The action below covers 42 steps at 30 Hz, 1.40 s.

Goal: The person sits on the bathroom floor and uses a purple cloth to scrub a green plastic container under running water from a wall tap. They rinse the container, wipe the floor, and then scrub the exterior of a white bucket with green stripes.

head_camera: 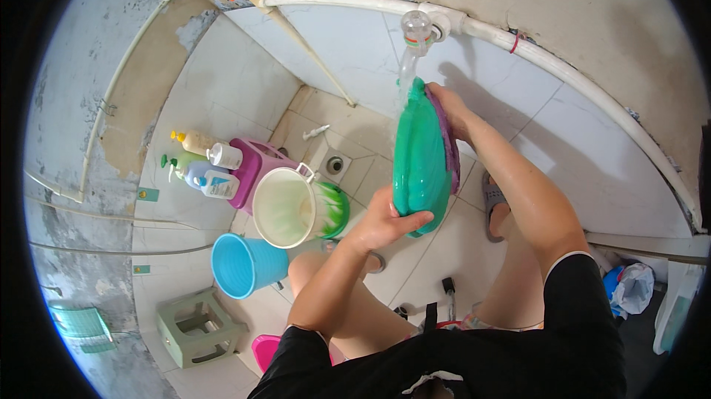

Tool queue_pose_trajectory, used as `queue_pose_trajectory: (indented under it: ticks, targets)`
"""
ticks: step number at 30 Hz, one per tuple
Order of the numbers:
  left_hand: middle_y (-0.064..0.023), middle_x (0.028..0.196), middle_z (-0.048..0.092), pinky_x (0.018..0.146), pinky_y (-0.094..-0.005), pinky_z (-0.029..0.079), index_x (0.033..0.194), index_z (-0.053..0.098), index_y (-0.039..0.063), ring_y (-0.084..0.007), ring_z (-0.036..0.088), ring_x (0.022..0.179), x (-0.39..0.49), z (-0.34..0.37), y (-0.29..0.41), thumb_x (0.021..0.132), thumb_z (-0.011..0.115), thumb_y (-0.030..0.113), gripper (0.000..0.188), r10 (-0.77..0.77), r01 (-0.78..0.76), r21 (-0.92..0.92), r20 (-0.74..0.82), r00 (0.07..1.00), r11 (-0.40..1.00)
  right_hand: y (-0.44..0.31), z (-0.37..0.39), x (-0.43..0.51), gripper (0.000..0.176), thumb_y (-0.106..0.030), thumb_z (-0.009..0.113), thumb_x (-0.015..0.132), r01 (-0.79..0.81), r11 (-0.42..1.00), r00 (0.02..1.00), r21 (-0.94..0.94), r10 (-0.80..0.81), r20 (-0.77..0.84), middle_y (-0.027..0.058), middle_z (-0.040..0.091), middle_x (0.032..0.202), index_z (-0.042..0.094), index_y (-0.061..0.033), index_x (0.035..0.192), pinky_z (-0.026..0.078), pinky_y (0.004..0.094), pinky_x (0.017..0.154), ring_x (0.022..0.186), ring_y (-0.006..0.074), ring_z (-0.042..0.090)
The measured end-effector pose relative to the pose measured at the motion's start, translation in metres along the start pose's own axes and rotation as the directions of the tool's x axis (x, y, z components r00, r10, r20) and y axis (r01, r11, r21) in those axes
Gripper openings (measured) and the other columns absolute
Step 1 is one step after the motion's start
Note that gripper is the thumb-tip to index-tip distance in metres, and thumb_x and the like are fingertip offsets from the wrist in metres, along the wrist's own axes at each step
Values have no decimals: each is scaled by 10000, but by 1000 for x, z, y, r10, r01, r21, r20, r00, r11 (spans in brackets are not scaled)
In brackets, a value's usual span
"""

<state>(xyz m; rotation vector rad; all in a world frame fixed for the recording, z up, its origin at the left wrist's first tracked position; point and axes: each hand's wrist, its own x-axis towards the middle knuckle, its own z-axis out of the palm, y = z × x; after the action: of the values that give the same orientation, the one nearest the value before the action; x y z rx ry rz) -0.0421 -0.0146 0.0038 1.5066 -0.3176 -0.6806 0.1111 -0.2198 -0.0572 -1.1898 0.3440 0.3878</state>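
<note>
A wet green plastic basin (419,160) is held tilted on its side under the tap. My left hand (386,221) grips its lower rim, thumb across the near surface. At the upper right, my right hand (449,105) holds a purple cloth (446,135) against the basin's side; its fingertips are hidden. Water (409,65) runs from the clear-topped tap (416,26) onto the basin's upper end.
A white-and-green bucket (283,207), a blue bucket (233,265) and a grey-green stool (197,327) stand to the left. Pump bottles (194,142) rest on a pink stool (244,176). Near the wall are a floor drain (335,164) and a white pipe (344,1).
</note>
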Motion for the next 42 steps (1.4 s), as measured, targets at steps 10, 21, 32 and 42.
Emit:
queue_pose_trajectory:
  ticks: [10, 21, 32, 42]
  targets:
    - [-95, 1254, 605, 985, -353, 469, 1403, 447, 0, -186, 577, 1128, 23, -17, 12, 808, 797, 107, 698, -87, 56, -217, -133, 987, 975, 4, -6, -10, 386, -270, 436, 948, 386, 708, 884, -592, -466, 19, 109, 643, 751, 625, 36, 808, 456, 360, 648, 658, 198, 565]
    - [-80, 1076, 671, 860, -325, 509, 1210, 587, -21, -158, 622, 958, 44, -11, 0, 833, 718, 78, 411, -81, 70, -59, -214, 974, 996, -5, 41, -66, 372, -232, 359, 950, 687, 726, 725, -30, -688, -29, 149, 694, 940, 592, 54, 999, 521, 364, 755, 789, 232, 617]
    - [-62, 822, 675, 697, -316, 519, 984, 674, 3, -146, 615, 735, 30, -14, 6, 749, 701, 50, 242, -40, 76, 166, -210, 977, 983, -20, 13, -51, 383, -345, 613, 945, 541, 518, 819, -662, -145, 556, 186, 587, 1195, 583, -83, 1223, 421, 379, 997, 1164, 278, 535]
    - [-119, 850, 696, 736, -367, 522, 983, 665, -20, -209, 649, 777, 25, -11, 19, 749, 719, 84, 262, -103, 147, 185, -227, 969, 972, 14, 40, -47, 315, -268, 544, 983, 577, 184, 740, -796, -531, 413, 267, 591, 876, 539, 24, 864, 447, 455, 698, 812, 413, 587]
